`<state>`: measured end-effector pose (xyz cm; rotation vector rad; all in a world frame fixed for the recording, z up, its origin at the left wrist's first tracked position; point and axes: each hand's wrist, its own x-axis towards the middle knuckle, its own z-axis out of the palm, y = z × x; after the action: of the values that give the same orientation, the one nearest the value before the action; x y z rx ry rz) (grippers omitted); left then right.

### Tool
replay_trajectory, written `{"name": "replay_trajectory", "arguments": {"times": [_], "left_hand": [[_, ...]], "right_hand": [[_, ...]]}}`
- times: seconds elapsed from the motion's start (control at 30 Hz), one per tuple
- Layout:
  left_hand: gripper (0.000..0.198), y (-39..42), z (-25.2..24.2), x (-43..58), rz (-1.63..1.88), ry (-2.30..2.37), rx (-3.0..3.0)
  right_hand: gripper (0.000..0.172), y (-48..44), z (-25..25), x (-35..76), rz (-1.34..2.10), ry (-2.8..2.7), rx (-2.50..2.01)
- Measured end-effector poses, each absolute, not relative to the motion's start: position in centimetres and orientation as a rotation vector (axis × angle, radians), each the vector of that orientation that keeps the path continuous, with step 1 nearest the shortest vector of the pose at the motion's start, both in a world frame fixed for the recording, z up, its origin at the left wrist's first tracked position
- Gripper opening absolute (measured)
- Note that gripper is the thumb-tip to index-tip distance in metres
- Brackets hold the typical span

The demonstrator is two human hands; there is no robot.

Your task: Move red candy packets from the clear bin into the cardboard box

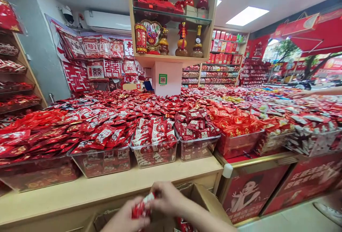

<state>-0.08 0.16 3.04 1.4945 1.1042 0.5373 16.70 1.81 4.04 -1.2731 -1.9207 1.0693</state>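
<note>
My left hand [127,217] and my right hand [167,198] meet low in the view, both closed on a bunch of small red-and-white candy packets [142,207]. They hover over an open cardboard box [199,194] with more red packets inside. Just beyond is a wooden counter ledge [112,185]. On it stand clear plastic bins heaped with wrapped sweets, the nearest being a bin of red-and-white packets [154,143].
Clear bins [103,161] of red candy cover the whole display table. A pillar with a shelf of gourds and ornaments [171,40] rises behind. Red packaged goods hang on the left wall [93,57]. A red poster panel [248,193] faces the aisle floor at right.
</note>
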Motion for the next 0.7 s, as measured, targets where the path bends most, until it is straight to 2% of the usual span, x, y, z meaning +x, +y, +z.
{"name": "replay_trajectory", "arguments": {"times": [0.1,0.2,0.57,0.7], "left_hand": [[0.040,0.9,4.9,1.2,0.913,1.039,1.185],[0.037,0.5,5.2,2.0,1.107,1.062,1.028],[0.029,-0.9,3.2,2.0,1.203,1.024,0.920],[0.041,-0.6,2.1,1.2,1.178,1.029,0.916]], "right_hand": [[0.021,2.8,5.5,16.6,1.085,-1.598,-1.072],[0.025,2.6,5.0,16.2,1.144,-1.429,-0.983],[0.034,0.7,2.0,15.8,1.534,-1.261,-0.837],[0.032,0.5,1.2,15.4,1.551,-1.254,-0.831]]}}
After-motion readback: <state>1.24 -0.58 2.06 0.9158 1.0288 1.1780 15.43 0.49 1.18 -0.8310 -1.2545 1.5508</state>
